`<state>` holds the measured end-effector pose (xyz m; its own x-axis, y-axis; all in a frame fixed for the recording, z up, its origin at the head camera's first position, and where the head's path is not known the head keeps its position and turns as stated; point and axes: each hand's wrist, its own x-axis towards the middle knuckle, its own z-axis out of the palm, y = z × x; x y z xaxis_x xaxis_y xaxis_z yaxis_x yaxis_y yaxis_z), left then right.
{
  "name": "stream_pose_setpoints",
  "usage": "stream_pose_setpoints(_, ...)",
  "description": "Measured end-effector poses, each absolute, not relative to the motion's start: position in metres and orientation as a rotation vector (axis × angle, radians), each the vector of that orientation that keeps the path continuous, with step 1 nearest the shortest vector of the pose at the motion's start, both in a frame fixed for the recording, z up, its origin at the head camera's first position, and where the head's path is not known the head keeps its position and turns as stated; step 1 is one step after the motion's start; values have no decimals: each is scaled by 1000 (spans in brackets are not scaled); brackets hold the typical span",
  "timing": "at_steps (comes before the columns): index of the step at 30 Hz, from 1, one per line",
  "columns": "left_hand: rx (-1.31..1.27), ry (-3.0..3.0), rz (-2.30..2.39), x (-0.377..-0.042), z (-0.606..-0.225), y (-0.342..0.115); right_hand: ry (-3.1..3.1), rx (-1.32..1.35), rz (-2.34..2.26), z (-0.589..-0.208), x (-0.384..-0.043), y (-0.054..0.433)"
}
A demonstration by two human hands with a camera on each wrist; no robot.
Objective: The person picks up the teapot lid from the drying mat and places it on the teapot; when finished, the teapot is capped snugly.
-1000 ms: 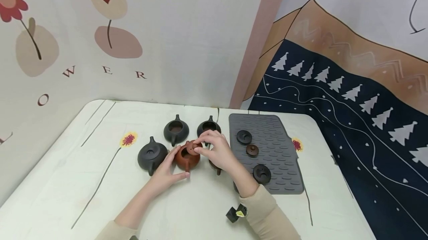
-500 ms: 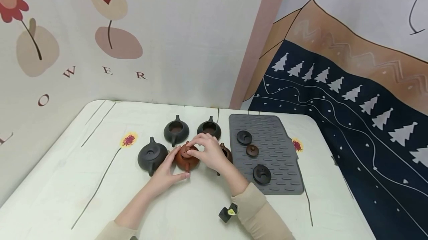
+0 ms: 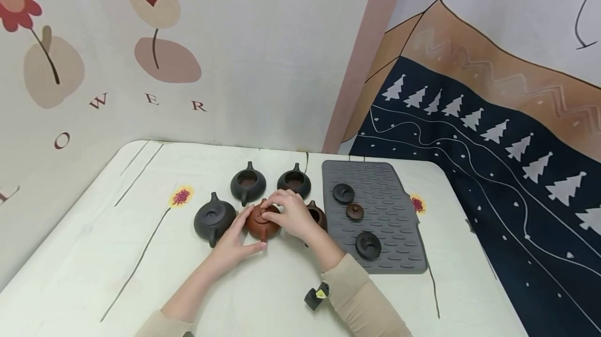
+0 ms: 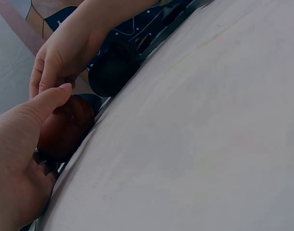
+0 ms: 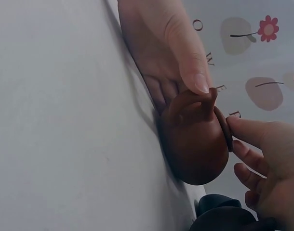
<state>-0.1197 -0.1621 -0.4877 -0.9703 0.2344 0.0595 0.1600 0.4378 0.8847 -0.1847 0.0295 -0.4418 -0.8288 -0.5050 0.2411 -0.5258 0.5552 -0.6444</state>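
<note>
Red-brown teapot (image 3: 255,228) stood midway between desk's (image 3: 375,305) side edges, well in from far edge. Left hand (image 3: 235,245), half-curled, held body; right hand (image 3: 291,214) pinched lid (image 3: 260,216), fingertips close together. Judged light, rigid, smooth, chippable; best hold: body sides, lid from above.

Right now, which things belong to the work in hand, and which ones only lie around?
Seems part of the work: left hand, right hand, red-brown teapot, its lid.

Apparently lying around: dark lidded teapot, two open black teapots, open brown teapot, three loose lids, grey mat.
</note>
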Motion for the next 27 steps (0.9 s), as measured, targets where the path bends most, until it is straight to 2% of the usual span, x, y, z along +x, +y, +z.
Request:
stream_pose_setpoints(13,343,2604,1572,-121,-489,-163,-2760,909,1163,-443,-185,31)
stream_pose_setpoints(27,328,2603,1572,-121,-489,-162,-2605,885,1249,-424,-173,50)
